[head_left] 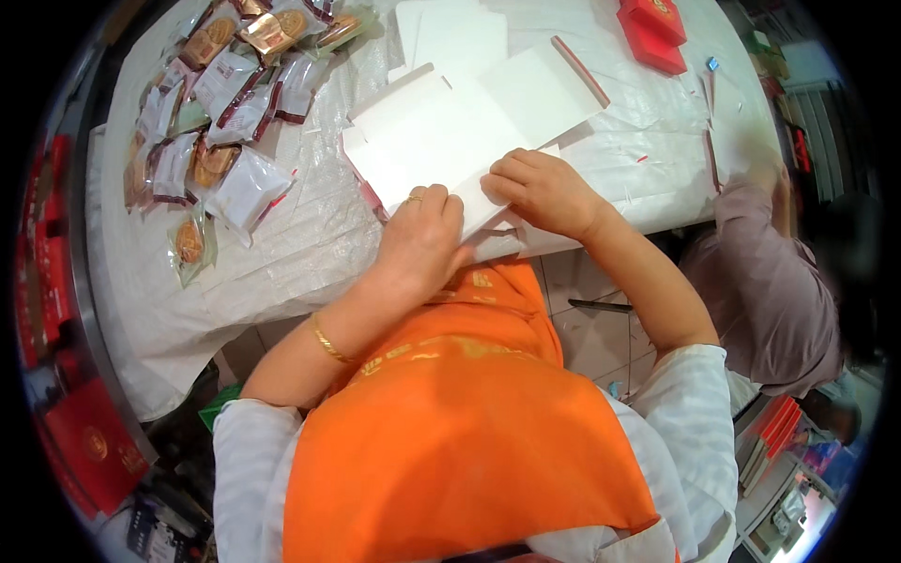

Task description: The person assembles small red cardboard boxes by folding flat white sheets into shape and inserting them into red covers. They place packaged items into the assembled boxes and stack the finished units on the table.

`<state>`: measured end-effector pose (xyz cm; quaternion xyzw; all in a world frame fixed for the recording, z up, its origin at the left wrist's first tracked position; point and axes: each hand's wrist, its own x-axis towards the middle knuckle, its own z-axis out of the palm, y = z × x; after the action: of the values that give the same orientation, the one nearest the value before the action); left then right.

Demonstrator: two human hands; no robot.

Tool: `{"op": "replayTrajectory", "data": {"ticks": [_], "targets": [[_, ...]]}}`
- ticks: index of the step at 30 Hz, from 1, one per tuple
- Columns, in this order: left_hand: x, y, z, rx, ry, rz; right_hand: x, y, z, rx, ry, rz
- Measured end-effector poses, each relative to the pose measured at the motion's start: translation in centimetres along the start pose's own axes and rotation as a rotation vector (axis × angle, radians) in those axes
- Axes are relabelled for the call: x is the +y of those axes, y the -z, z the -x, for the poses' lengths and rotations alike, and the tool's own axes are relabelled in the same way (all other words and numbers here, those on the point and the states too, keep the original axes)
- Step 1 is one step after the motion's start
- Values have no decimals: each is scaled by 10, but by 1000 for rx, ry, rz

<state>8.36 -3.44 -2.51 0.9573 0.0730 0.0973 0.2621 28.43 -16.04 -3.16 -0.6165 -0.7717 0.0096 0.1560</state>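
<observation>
White card [427, 136], opened out flat, lies near the front of the table [267, 272], where 2 hands grip its near edge. Left hand [420, 235] and right hand [549, 194] are both closed on it, fingers curled; how firmly they pinch, I cannot tell. Folding this edge seems best done with level, even pressure along the crease, since thin card could buckle if 1 side leads. The card looks smooth and matt, its flaps straight-sided; crinkled plastic covers the tabletop. Glossy, puffy packets [225, 80] lie left, round golden biscuits inside some.
</observation>
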Motion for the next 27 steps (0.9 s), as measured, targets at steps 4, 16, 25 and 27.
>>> {"op": "replayTrajectory", "data": {"ticks": [4,16,25,27], "targets": [[-8,-38,5,175,65,-136,9,7,-9,-104,-46,-101],[-28,3,-24,-16,512,311,44,33,-95,-777,-577,-479],[-28,3,-24,61,415,115,32,36,-106,-837,-613,-389],[-31,8,-28,-10,423,122,27,37,-106,-859,-662,-369]]}}
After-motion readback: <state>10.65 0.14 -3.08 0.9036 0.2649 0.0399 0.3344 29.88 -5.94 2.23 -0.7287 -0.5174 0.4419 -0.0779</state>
